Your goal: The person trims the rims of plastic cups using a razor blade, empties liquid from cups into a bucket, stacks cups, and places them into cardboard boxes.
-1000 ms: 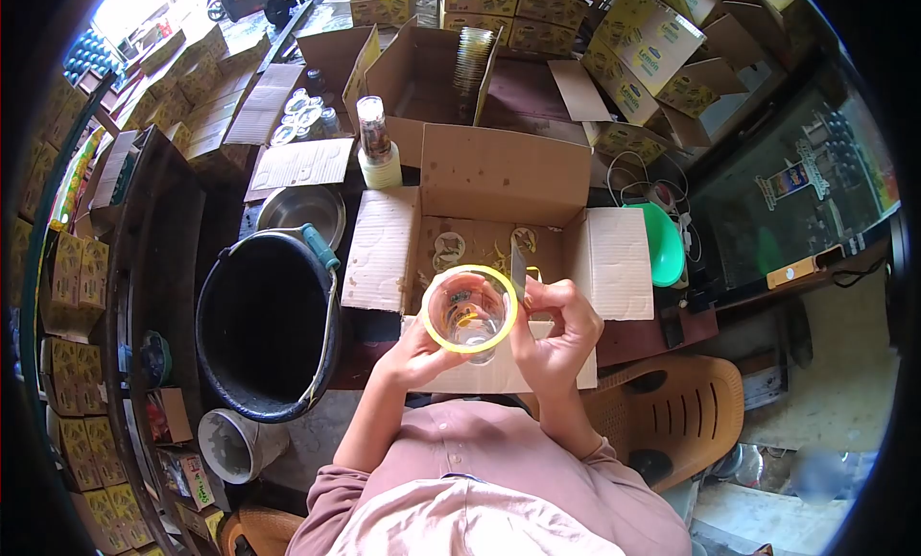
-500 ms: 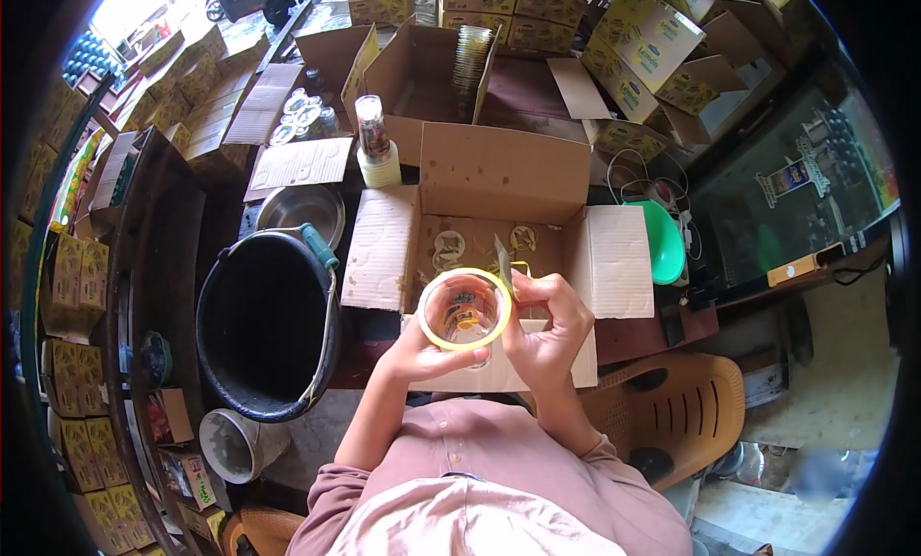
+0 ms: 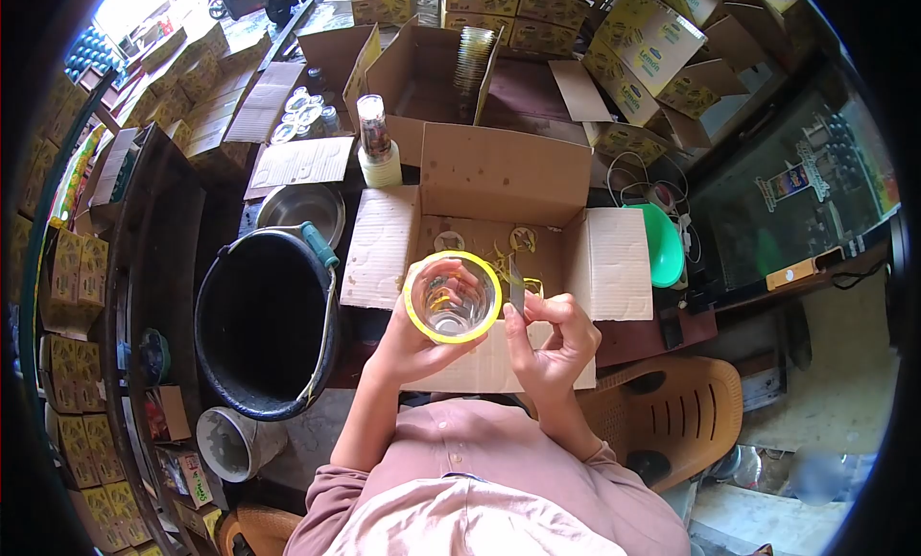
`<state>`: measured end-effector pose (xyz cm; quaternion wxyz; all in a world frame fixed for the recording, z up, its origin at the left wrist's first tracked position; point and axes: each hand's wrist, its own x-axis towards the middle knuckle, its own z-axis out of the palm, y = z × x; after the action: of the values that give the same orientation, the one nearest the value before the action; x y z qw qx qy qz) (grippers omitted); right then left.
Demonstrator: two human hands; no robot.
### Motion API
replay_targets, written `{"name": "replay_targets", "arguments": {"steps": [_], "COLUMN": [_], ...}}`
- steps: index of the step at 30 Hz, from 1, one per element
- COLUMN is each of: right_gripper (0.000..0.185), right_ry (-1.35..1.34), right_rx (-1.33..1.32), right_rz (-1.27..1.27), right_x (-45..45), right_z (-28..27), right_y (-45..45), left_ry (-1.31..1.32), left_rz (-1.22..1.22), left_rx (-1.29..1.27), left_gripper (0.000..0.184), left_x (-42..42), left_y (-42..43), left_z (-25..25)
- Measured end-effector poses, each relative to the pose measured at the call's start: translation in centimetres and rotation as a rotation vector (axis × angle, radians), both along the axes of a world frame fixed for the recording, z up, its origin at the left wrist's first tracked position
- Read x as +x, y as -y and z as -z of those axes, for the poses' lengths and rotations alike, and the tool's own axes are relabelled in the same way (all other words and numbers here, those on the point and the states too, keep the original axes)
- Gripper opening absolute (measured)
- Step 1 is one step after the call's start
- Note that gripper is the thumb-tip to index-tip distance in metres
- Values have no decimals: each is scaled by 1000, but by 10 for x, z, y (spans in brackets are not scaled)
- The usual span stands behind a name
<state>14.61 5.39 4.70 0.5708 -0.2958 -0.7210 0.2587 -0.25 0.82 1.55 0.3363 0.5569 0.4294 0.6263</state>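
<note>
My left hand [image 3: 403, 350] is wrapped around a clear plastic cup [image 3: 449, 307] with a bright yellow rim, its mouth tilted up toward me. Printing shows through the cup's wall. In my right hand [image 3: 558, 343], fingers pinched, is a thin grey cutter blade [image 3: 516, 280] pointing away from me, just right of the rim. A narrow yellow strip [image 3: 535, 287] shows by those fingers. Both hands are over the near side of an open cardboard box [image 3: 504, 167], where yellow scraps [image 3: 523, 239] and a pale disc [image 3: 448, 241] lie.
To the left stand a black bucket [image 3: 264, 335] and a metal bowl [image 3: 305, 211]. Stacked cups [image 3: 376, 139] rise behind the box's left flap. A green bowl [image 3: 660, 244] is to the right, a brown plastic chair [image 3: 676, 412] below it. More cartons [image 3: 643, 38] are piled behind.
The cup has shifted slightly left and up, and turned in my left hand. My right hand has moved a little right and down with the blade, away from the rim.
</note>
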Motion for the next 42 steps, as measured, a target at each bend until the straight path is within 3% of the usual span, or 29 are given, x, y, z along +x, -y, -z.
{"name": "replay_targets", "arguments": {"steps": [7, 10, 23, 35, 42], "right_gripper": [23, 21, 25, 24, 23], "right_ry": [155, 66, 58, 86, 3], "right_rx": [252, 104, 137, 177, 83], "right_rz": [24, -28, 56, 118, 69], "right_x": [7, 5, -5, -10, -9], "right_z": [-2, -4, -5, -6, -4], "right_y": [-4, -1, 9, 0, -6], "left_ry": [-67, -51, -33, -229, 52], "left_rz": [-21, -6, -3, -11, 124], "left_rx": [72, 72, 77, 106, -26], "left_gripper": [70, 70, 72, 73, 70], "left_x": [-2, -1, 4, 1, 3], "left_y": [3, 3, 2, 2, -1], "left_z": [-4, -5, -11, -5, -2]}}
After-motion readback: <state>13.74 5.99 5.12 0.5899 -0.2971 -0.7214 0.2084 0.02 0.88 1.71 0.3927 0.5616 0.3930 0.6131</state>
